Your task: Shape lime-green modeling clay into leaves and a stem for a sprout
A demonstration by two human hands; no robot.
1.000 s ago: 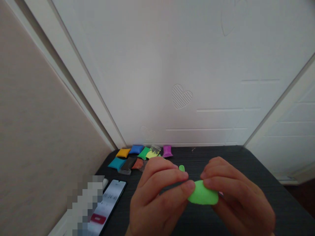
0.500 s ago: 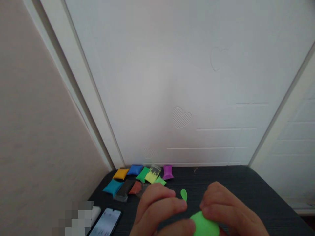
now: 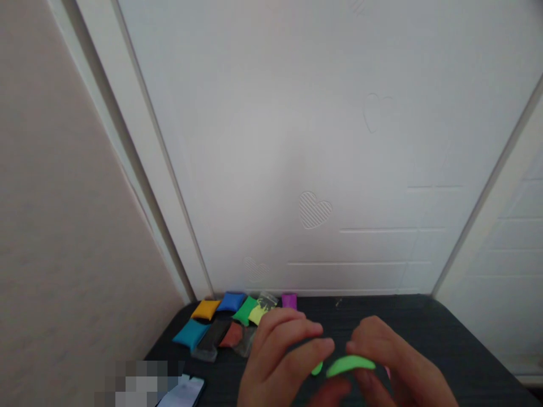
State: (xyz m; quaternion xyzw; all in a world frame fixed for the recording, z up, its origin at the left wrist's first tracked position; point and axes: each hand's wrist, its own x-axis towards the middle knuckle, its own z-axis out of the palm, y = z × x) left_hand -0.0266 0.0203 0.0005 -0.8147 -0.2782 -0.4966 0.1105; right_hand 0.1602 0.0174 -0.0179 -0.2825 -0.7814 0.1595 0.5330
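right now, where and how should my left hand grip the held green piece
Probably the left end of the green piece, from the left: it juts clear of the right hand; thin and arched, it wants a light pinch.

Head-worn view, directed forward and slightly downward from the near side of the dark tabletop (image 3: 458,353). The white panel (image 3: 254,141) beyond is faced nearly square-on and fills most of the field; the beige wall (image 3: 76,198) is seen obliquely at left. The tabletop is viewed at a shallow angle, confined to the lower part. The left hand (image 3: 282,359) and right hand (image 3: 399,367) are shown at close range, both cut by the lower border.
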